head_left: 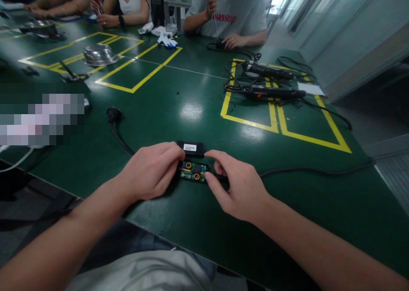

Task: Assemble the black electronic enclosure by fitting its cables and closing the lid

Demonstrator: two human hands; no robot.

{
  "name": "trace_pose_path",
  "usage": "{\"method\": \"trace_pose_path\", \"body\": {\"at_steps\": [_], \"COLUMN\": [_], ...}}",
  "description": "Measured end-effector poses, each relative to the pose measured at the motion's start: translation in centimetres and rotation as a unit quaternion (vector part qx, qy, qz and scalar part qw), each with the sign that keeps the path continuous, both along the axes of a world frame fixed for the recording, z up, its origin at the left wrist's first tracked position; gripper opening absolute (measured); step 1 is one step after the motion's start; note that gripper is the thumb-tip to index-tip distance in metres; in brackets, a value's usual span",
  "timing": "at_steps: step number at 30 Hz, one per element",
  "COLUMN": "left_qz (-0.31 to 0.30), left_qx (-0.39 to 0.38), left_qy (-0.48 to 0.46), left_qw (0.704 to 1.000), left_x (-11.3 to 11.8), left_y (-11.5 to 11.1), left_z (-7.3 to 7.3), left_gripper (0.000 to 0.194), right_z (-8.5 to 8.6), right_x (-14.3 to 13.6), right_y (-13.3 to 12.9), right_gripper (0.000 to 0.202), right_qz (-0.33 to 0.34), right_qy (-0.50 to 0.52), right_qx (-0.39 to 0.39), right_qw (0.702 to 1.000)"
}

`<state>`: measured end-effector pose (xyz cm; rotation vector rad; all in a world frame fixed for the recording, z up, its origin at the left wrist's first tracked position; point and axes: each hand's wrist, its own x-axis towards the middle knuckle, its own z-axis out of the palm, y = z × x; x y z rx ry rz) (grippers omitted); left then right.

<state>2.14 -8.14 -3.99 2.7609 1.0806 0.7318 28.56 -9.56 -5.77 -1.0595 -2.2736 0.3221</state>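
Left hand (153,171) touching one circuit board (193,171), grip unclear; right hand (241,184) parted; one cover (195,148) beyond.

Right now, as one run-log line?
left hand: circuit board, left end | right hand: board's right end, finger and thumb apart | black cover: beyond board

Workshop | green shared worktable (159,108) | yellow taped boxes (249,122) | corded tools (276,93) | seated people (230,18)

From the wearer's head, the single camera looks forward and steeply down over a green, glossy table (159,112), close above two bare forearms rising from the lower corners, with seated people across the top.
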Motion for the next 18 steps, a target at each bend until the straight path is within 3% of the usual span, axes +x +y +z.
{"method": "trace_pose_path", "body": {"at_steps": [4, 12, 18], "left_qz": [0.025, 0.071, 0.113], "left_qx": [-0.038, -0.007, -0.136], "left_qy": [0.011, -0.027, 0.047], "left_qw": [0.999, 0.997, 0.983], "left_x": [0.0, 0.4, 1.4], "left_y": [0.1, 0.3, 2.2], "left_z": [-0.2, 0.0, 1.5], "left_gripper": [0.021, 0.021, 0.037], "right_z": [-0.4, -0.6, -0.7], "right_x": [0.0, -0.1, -0.1], "right_y": [0.1, 0.4, 0.6], "right_gripper": [0.032, 0.021, 0.019], "right_qz": [-0.029, -0.043, -0.061], "right_qy": [-0.023, -0.008, -0.016], "right_qx": [0.005, 0.036, 0.049], "right_qw": [0.999, 0.998, 0.997]}}
